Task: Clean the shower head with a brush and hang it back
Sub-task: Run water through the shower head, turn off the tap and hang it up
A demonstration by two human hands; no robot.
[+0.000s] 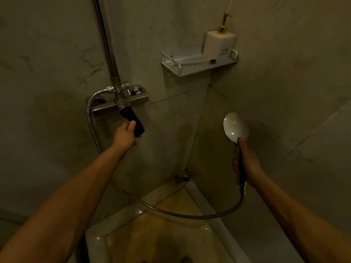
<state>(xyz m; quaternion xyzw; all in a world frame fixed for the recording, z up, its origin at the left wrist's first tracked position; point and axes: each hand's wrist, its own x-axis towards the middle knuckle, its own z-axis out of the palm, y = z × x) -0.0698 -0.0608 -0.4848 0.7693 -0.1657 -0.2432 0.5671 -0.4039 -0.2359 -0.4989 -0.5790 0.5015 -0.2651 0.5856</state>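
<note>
Right hand (247,164) curled round shower head (235,128) handle, left hand (125,136) gripping black mixer lever (132,120), brush (195,62) lying on shelf (190,70)

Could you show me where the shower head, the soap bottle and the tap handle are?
shower head (235,128): head view, on its shiny round back.
soap bottle (218,44): head view, on its white body.
tap handle (131,118): head view, on its black lever.
</note>
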